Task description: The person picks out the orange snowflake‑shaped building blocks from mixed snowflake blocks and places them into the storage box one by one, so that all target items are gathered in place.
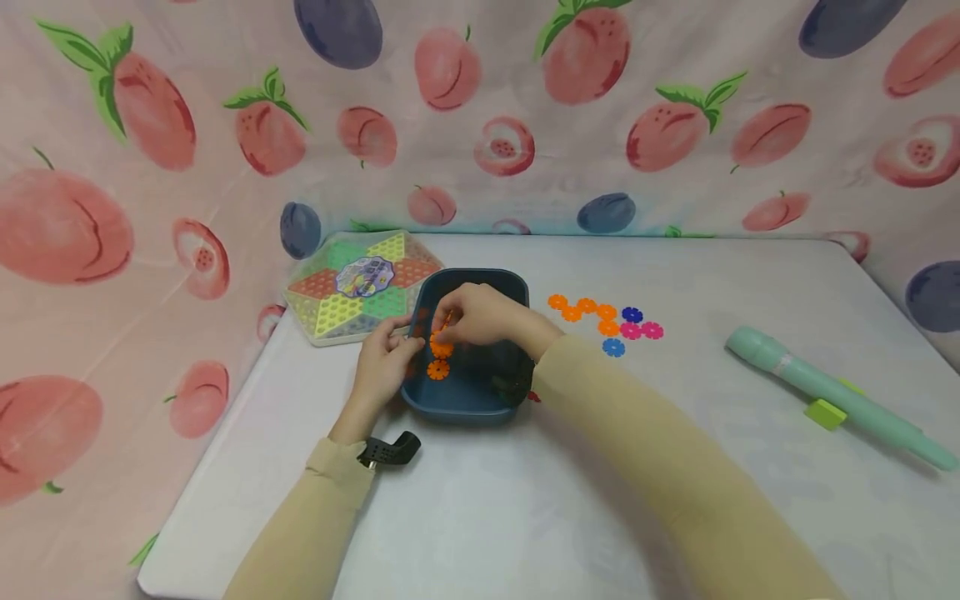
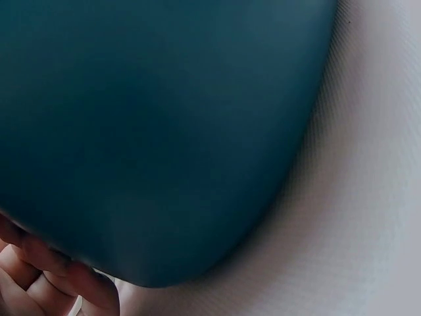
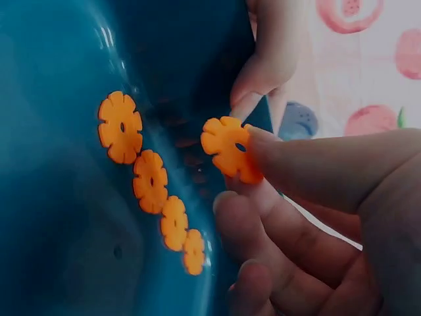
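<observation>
My right hand (image 1: pixel 491 317) is inside a dark blue plastic basin (image 1: pixel 465 414), pinching an orange snowflake disc (image 3: pixel 220 141) between thumb and index finger. In the right wrist view, several more orange snowflake discs (image 3: pixel 150 181) lie in a row in the basin along its wall. My left hand (image 1: pixel 381 367) grips the basin's left rim. Its curled fingers (image 2: pixel 92 286) press against the outer wall in the left wrist view, where the basin fills most of the picture.
Right of the basin lie orange discs (image 1: pixel 587 306), pink discs (image 1: pixel 631 331) and blue discs (image 1: pixel 613 347). A hexagonal star-patterned game board (image 1: pixel 341 312) stands behind left. Far right is a long mint-green object (image 1: pixel 810 379) by a lime-green block (image 1: pixel 825 414). Peach-print cloth (image 1: pixel 480 192) hangs behind.
</observation>
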Demonstrator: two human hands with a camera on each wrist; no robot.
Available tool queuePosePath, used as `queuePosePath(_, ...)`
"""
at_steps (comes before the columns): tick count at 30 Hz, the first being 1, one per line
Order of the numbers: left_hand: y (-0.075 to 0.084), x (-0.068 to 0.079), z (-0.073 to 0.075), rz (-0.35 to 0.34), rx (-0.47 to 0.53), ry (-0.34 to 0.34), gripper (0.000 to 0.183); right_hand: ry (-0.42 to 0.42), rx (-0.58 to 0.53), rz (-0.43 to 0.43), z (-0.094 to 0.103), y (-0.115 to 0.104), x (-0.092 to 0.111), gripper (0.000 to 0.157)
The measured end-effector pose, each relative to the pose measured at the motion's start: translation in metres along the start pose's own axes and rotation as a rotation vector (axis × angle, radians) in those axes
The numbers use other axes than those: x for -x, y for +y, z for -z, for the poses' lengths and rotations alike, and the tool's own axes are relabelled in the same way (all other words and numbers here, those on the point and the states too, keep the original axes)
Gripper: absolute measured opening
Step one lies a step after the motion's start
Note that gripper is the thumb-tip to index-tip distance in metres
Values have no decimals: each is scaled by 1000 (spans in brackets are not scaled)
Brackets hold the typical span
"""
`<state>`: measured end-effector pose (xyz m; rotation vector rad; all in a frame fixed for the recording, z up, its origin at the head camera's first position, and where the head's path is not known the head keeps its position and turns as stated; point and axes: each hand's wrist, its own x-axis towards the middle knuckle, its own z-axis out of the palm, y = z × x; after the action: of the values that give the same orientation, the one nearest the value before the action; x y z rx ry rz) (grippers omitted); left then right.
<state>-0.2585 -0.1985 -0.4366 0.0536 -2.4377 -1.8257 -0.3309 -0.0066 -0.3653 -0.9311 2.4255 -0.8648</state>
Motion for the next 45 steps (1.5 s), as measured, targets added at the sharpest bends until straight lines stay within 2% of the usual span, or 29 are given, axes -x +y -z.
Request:
queuePosePath(4,0,1,0,-17,4,3,45,-32,-35,3,-9,1,-8,11)
queuePosePath(11,-1,1,0,-46,10,-9,45,-193,-230,11,-29,13,-11,7)
queuePosePath(14,-2,1,1,-49,-2,-1,45,-212,-221,25,-34,15,-12,5)
queuePosePath(28,-3,3,1,-41,0,4,45,-152,-31,33,-43,18,-15,10)
queuePosePath(35,-2,0,0,-49,-4,10,45,-102,-9,28,-44,20,-15,14)
queuePosePath(45,-4,0,-1,-33,-5,14,44,-105,-8,30,-44,19,-14,15)
